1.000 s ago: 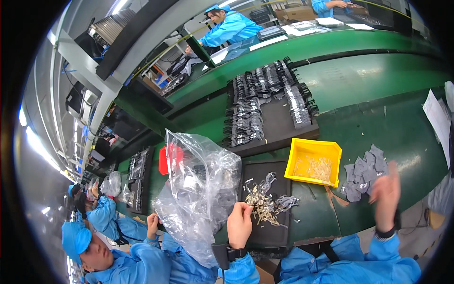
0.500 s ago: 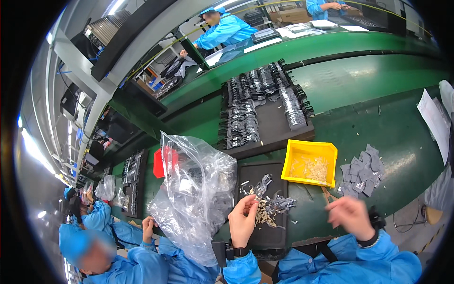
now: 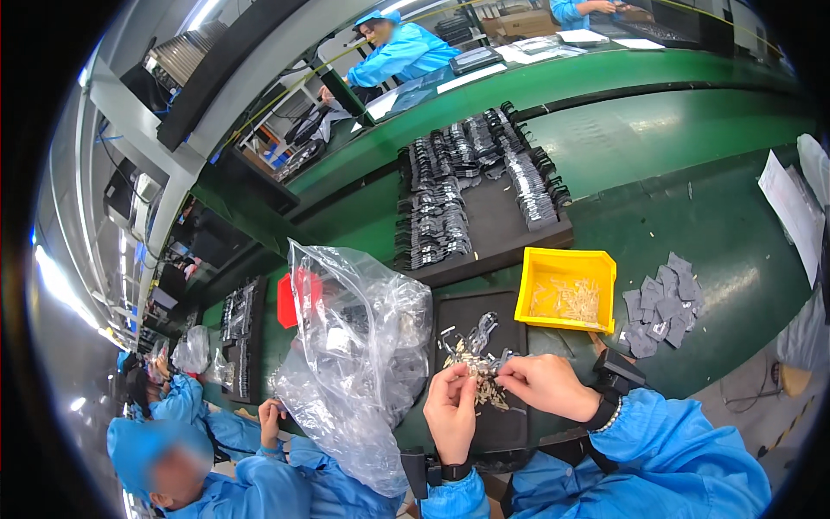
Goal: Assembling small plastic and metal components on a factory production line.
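- Green workbench (image 3: 692, 251) carries everything; its edges bend toward the rim of the view.
- Long black tray (image 3: 497, 227) at mid-bench: rows of dark clips (image 3: 437, 229) stacked along its left and top, bare patch in the middle.
- Clear plastic bag (image 3: 359, 346) stands crumpled left of the hands, mouth up; contents hard to make out through the creases. A red bin (image 3: 288, 303) sits behind it, mostly hidden.
- Yellow bin (image 3: 566, 290) just right of the small tray: thin layer of pale small parts on its floor.
- Small black tray (image 3: 480, 372) right in front of the person: loose heap of small metal parts (image 3: 471, 359) on it, silver and brass-coloured, too small to tell shape.
- Grey flat pads (image 3: 661, 303) lie loose on the bench, right of the yellow bin.
- Left hand (image 3: 450, 415) and right hand (image 3: 545, 385) meet over the small tray. Fingertips of both pinched together on parts from the heap; the exact piece between them is hidden by the fingers.
- Both wrists wear dark straps, blue sleeves cut off at the lower edge.
- Another person's hand (image 3: 272, 415) at the bag's lower left.
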The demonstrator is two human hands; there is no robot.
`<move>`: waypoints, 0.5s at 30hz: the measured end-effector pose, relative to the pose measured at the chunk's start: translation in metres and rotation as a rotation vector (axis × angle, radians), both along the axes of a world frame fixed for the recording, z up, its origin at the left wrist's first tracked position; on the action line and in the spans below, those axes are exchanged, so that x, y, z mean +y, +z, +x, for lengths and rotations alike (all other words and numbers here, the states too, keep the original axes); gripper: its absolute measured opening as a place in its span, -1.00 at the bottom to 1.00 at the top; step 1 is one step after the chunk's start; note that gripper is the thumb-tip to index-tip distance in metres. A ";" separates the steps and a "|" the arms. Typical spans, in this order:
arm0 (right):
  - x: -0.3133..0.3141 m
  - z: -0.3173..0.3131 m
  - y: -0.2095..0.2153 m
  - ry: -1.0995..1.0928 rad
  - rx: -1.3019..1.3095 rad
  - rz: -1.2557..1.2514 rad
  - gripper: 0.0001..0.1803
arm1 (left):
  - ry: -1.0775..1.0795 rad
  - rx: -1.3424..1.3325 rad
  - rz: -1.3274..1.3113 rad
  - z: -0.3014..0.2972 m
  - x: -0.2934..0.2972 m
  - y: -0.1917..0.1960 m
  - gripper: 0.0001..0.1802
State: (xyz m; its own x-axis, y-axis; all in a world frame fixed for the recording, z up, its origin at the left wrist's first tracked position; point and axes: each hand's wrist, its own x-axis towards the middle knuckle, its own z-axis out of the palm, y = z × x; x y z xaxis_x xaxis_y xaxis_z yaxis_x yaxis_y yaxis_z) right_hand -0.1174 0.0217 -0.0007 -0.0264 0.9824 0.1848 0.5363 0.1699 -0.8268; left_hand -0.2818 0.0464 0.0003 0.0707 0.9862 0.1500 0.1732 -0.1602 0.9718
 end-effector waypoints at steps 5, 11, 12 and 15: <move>0.003 -0.002 0.001 0.024 -0.101 0.001 -0.82 | 0.062 0.013 0.033 -0.004 0.002 -0.008 -0.75; 0.011 -0.006 0.002 0.074 -0.045 -0.009 -0.79 | 0.016 -0.086 -0.055 0.003 0.002 -0.001 -0.63; 0.013 -0.007 0.004 0.093 -0.109 -0.018 -0.79 | -0.047 -0.170 -0.085 0.001 0.002 -0.002 -0.61; 0.012 -0.003 0.008 0.117 -0.147 -0.042 -0.79 | 0.018 -0.229 -0.053 0.000 0.002 -0.002 -0.62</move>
